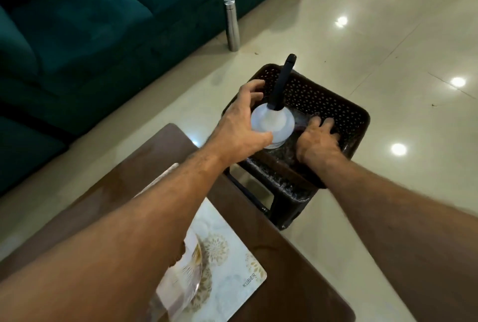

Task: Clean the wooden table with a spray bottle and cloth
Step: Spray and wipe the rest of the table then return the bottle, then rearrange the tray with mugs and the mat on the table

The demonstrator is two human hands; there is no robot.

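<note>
A spray bottle (274, 125) with a clear round body and a tall black head stands on a dark brown perforated stool (336, 104). My left hand (240, 127) curls round the bottle's body, thumb in front and fingers behind. Beside the bottle, my right hand (318, 140) lies palm down on the stool seat. Its fingers are stretched over a dark, blurred patch that may be a cloth; I cannot tell. The wooden table (284, 270) fills the lower part of the view, under my forearms.
A patterned placemat (227, 270) lies on the table with a clear glass bowl (181, 277) on it, under my left forearm. A steel bottle (232, 24) stands on the glossy tiled floor (388, 37) beside a dark green sofa (77, 24).
</note>
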